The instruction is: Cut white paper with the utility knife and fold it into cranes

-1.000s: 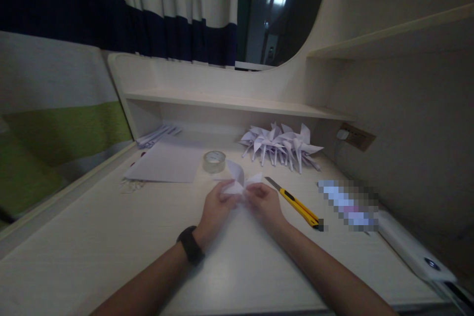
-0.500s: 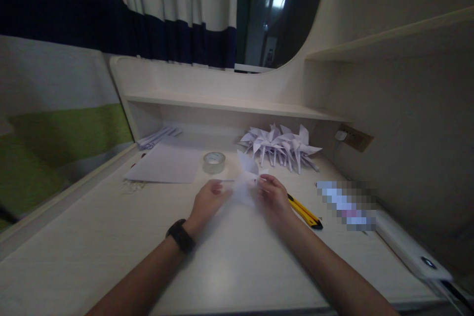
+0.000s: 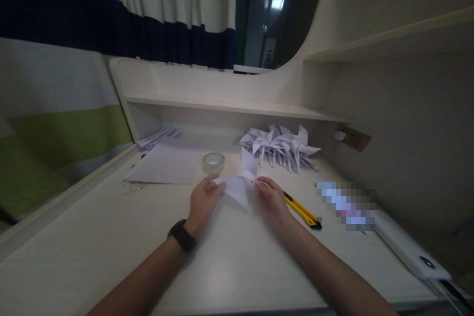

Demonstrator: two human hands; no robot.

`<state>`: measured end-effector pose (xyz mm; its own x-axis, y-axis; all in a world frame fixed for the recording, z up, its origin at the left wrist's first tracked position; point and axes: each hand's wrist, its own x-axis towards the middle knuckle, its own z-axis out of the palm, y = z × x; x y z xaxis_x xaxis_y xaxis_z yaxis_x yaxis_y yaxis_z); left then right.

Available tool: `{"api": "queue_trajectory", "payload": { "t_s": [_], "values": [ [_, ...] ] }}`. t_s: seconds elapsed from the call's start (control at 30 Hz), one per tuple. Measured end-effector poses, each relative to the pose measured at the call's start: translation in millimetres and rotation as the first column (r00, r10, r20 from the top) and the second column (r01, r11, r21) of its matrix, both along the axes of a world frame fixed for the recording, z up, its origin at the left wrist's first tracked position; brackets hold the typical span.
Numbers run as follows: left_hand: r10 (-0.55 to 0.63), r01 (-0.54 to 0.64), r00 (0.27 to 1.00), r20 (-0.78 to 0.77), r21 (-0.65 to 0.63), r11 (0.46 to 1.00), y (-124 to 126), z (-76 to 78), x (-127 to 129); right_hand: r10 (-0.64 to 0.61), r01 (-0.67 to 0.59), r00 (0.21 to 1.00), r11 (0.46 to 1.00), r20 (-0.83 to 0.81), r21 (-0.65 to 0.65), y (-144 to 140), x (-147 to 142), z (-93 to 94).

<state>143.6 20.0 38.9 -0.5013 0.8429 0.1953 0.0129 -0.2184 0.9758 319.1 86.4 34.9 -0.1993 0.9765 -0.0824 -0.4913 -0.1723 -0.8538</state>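
Both of my hands hold one folded white paper pinwheel (image 3: 240,181) just above the pale desk (image 3: 237,261). My left hand (image 3: 203,201), with a black watch on its wrist, pinches the pinwheel's left blade. My right hand (image 3: 271,201) pinches its right side near the centre. One blade points up and another points down toward me. A pile of finished white paper pinwheels (image 3: 281,145) lies at the back of the desk, beyond my hands.
A roll of clear tape (image 3: 213,162) and a white sheet of paper (image 3: 166,164) lie left of the pinwheel. A yellow utility knife (image 3: 301,210) rests by my right hand. A white power bank (image 3: 411,249) lies far right. Folded paper strips (image 3: 157,137) sit under the shelf.
My hands have lifted the pinwheel slightly off the desk and spread apart, so its blades are unfolded wider than before. The other items stay where they were.
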Motion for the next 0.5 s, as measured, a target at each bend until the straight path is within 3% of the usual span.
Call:
{"api": "queue_trajectory", "payload": {
  "t_s": [0.13,0.27,0.4,0.5],
  "values": [
    [0.075,-0.075,0.997,-0.01,-0.001,0.997,4,-1.2,-9,0.057,-0.064,0.994,0.996,0.094,0.065,-7,-6,-4.4],
    [0.127,-0.127,0.991,-0.044,0.003,0.992,8,-2.8,-17,0.014,-0.112,0.94,0.957,0.342,0.269,-13,-9,-3.4],
    [0.102,-0.103,0.993,-0.055,0.001,0.995,8,-1.2,-17,-0.215,-0.174,0.775,0.831,0.594,0.528,-16,-5,-0.2],
    [0.079,-0.081,0.995,-0.062,-0.021,0.997,7,0.2,-18,-0.364,-0.283,0.618,0.724,0.697,0.629,-14,1,4.0]
  ]
}}
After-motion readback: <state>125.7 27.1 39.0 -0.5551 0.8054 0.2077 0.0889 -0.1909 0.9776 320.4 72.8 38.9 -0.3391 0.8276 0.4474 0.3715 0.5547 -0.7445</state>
